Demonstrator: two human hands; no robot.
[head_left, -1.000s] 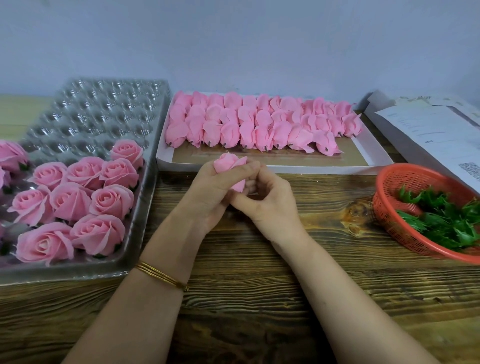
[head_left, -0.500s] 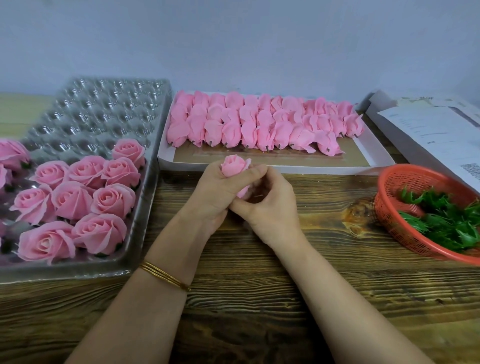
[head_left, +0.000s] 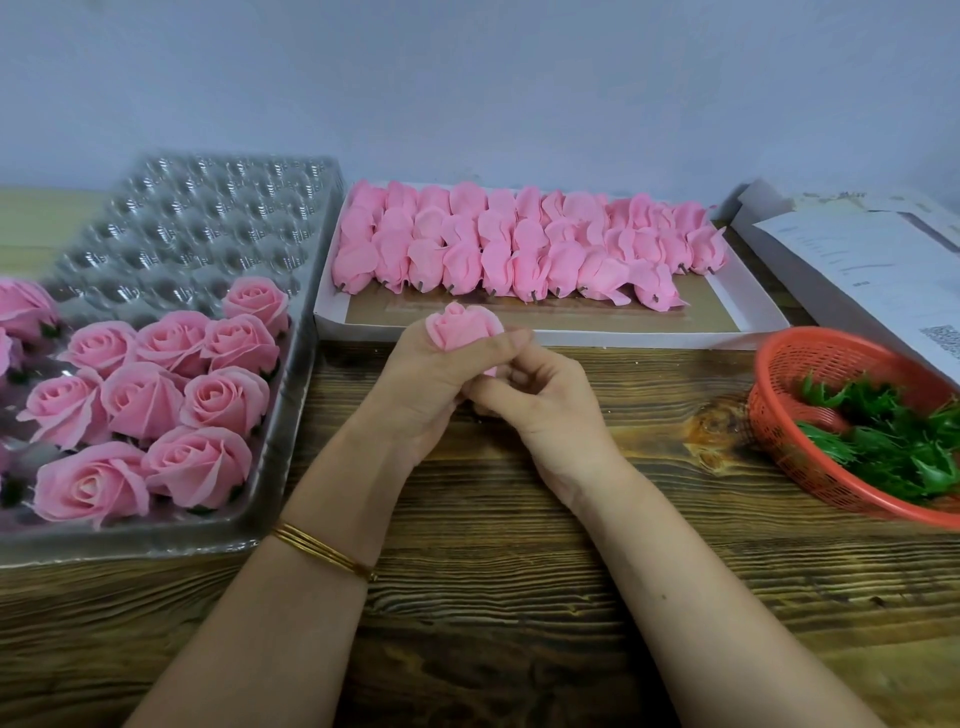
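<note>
Though still in hand (head_left: 415, 395), rosebud (head_left: 462, 325) upright.

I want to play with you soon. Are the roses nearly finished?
Not nearly. Only the near part of the clear tray holds finished roses. The left hand and right hand hold one pink rose. Rows of closed buds wait in the white box.

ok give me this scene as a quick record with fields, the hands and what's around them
in hand: pink rose, held above the wooden table
left hand: grips the rose round its middle
right hand: fingers curled at the rose's base
left side: clear tray, its near part filled with finished roses
behind: white box with rows of pink buds
right side: red basket of green leaves
</note>
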